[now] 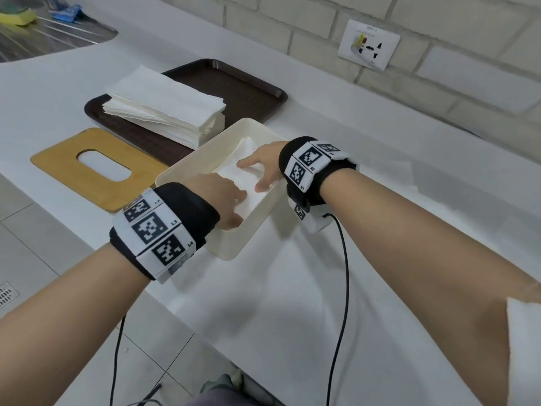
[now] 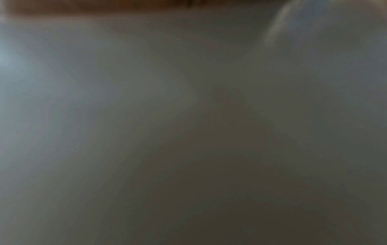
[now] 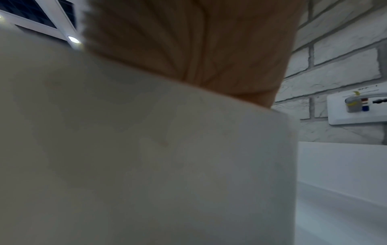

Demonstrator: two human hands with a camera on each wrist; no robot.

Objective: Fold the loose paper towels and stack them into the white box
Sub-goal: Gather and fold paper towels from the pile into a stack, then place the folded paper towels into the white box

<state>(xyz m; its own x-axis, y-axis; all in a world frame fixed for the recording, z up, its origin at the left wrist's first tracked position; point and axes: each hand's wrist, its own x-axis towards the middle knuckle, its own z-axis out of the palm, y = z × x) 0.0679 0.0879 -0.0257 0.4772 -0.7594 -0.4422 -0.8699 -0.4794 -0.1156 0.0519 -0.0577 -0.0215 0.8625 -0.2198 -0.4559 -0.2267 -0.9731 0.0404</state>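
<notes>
A white box (image 1: 187, 164) stands on the counter with folded paper towel (image 1: 248, 183) lying inside it. My left hand (image 1: 231, 203) reaches in from the near end and rests on the towel; its fingertips are partly hidden. My right hand (image 1: 260, 171) lies across the towel from the right with straight fingers pressing down on it. A tall stack of loose paper towels (image 1: 164, 104) sits on a dark brown tray (image 1: 248, 86) behind the box. The left wrist view is a grey blur. In the right wrist view the box's outer wall (image 3: 146, 165) fills the frame, with my palm (image 3: 199, 41) above its rim.
A wooden lid (image 1: 96, 168) with an oval slot lies left of the box. A wall socket (image 1: 369, 45) is on the brick wall behind. A steel sink drainer (image 1: 44, 36) with a yellow sponge (image 1: 17, 14) is at far left. Cables hang from both wristbands.
</notes>
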